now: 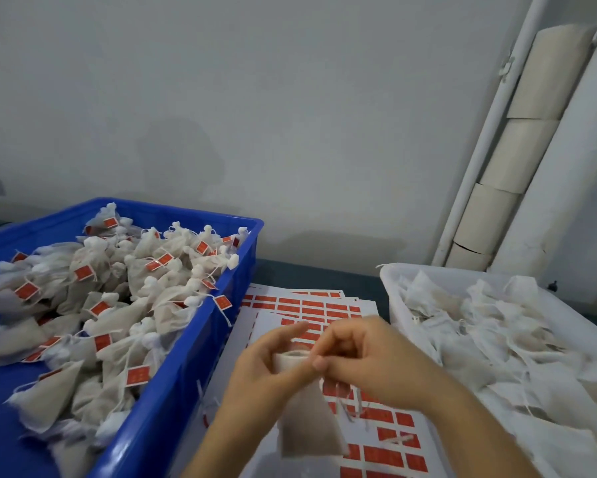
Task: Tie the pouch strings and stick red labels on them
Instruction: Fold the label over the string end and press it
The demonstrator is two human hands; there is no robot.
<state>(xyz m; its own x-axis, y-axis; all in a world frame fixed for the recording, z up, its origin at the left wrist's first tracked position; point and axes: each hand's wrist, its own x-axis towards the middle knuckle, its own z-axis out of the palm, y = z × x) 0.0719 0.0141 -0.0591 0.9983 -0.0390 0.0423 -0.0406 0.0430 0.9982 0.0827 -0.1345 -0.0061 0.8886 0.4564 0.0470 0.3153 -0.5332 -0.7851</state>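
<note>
A small beige cloth pouch [307,426] hangs between my two hands above the label sheets. My left hand [266,367] grips its gathered neck from the left. My right hand [362,357] pinches the top of the neck, where the white strings [345,405] dangle down. Sheets of red labels [310,307] on white backing lie on the table under and beyond my hands.
A blue crate [186,357] on the left holds several tied pouches with red labels. A white bin [393,288] on the right holds several pouches without labels. A grey wall stands behind, with insulated pipes [518,150] at the right.
</note>
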